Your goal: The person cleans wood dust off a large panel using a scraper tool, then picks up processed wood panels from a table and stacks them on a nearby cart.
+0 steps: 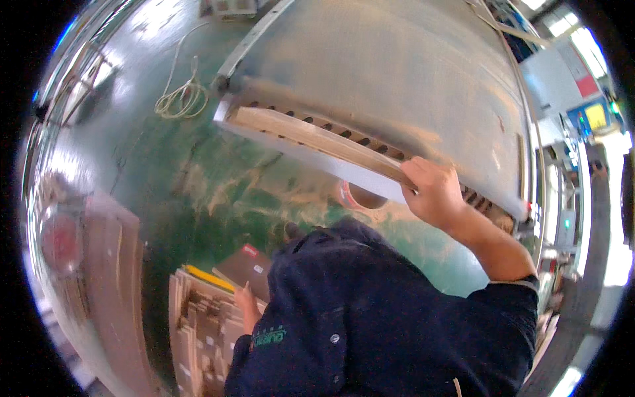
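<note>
1. Head view shows the long pale wooden board [311,142] lying on edge along the near side of the large grey dusty machine tabletop [397,73], running from upper left to lower right against a slotted metal rail [344,132].
2. Right hand [433,192]: grip closed over the right-hand end of that board, fingers curled across its top edge, thumb side toward the person. The forearm comes in from the lower right, out of a dark blue work shirt [370,317].
3. Left hand [247,306]: low at the person's left side, touching or just beside a stack of flat pale wooden pieces [198,331] and a dark brown panel [246,266]. Whether this grip is closed on anything cannot be told; the fingers are partly hidden by the shirt.
4. Step in hand, as judged: the board is being steadied or shifted along the rail with one hand. A further shift would call for a firm hold at the end while the far left end stays against the rail.
5. Surroundings: a roll of reddish tape [360,196] sits just below the board; a coil of pale cord [182,100] lies on the green floor [165,172], well apart to the upper left.
</note>
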The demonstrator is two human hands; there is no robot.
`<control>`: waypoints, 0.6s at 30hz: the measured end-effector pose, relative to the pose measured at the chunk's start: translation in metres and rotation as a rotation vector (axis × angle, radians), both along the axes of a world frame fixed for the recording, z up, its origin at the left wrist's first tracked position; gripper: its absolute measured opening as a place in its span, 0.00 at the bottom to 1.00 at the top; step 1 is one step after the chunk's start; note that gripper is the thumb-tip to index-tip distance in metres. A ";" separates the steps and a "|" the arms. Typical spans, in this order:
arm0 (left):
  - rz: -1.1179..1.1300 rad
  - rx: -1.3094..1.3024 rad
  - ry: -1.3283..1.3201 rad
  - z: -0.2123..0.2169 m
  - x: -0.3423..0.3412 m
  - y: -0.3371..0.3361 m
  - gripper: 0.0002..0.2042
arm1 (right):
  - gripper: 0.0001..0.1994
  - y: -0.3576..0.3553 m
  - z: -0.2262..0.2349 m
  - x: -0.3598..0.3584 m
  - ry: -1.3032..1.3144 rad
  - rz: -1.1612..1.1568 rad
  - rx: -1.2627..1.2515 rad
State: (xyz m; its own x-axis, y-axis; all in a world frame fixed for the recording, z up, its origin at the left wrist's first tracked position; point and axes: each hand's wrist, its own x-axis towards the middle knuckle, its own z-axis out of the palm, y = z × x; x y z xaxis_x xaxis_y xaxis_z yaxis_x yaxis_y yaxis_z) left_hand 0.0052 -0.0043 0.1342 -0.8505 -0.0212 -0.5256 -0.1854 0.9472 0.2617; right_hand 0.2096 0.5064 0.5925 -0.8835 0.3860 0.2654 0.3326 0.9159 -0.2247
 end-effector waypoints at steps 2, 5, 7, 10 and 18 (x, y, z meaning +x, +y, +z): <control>0.048 0.075 0.010 0.064 0.022 0.037 0.27 | 0.09 -0.004 -0.002 0.019 -0.083 -0.063 -0.048; 0.097 0.036 0.079 0.058 0.065 0.023 0.27 | 0.09 -0.006 -0.003 0.037 -0.040 0.011 -0.086; 0.084 -0.078 0.147 0.046 0.088 0.015 0.26 | 0.09 -0.002 0.001 0.051 -0.011 0.033 -0.072; -0.083 -0.206 0.041 0.051 0.136 0.013 0.25 | 0.09 0.017 0.012 0.083 0.010 0.026 0.031; -0.093 -0.137 0.054 0.042 0.222 -0.003 0.24 | 0.08 0.077 0.012 0.155 0.064 -0.127 0.198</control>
